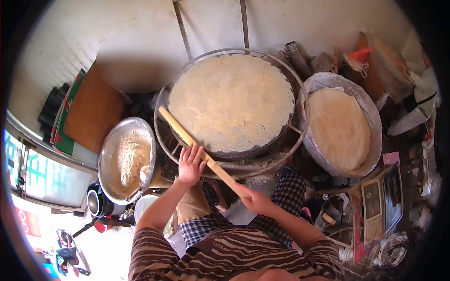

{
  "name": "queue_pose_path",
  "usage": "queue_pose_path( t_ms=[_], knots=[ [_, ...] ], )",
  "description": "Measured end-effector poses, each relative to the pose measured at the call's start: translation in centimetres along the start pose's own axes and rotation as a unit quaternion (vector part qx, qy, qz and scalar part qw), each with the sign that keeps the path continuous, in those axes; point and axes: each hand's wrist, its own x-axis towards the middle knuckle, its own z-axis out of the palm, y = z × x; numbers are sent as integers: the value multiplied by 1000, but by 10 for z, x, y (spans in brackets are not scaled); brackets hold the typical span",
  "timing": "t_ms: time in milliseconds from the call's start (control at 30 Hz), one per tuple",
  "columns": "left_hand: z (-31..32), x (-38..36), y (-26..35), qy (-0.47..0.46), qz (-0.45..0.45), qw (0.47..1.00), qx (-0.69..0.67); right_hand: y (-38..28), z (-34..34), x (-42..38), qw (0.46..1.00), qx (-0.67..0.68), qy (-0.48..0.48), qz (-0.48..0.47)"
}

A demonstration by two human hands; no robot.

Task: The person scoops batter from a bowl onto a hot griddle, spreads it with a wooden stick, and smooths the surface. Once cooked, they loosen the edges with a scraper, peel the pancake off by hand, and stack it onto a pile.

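My right hand (257, 199) grips the near end of a long, flat wooden stick (218, 169). Across the middle of that stick lies my left hand (191, 164), its fingers stretched out and apart. The far end of the stick reaches over the left rim of a large round griddle. A pale, thin flatbread (232, 100) covers most of the griddle (248, 153), its edge uneven against the dark metal.
Left stands a metal basin (151, 157) with flour or dough. On the right, a plastic-lined basin (373, 122) holds a stack of flatbreads (340, 126). A round metal frame (302, 100) circles the griddle. A kitchen scale (373, 206) and a fan (393, 249) are at lower right.
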Motion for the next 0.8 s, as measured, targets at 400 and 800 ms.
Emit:
queue_pose_path(
  t_ms=[400, 800],
  knots=[
    [145, 181, 98, -112, 114, 979, -124, -2, -100, -17, 874, -403, 158, 224],
    [107, 164, 21, -48, 47, 994, -89, -18, -47, 36, 889, 419, 67, 170]
  ],
)
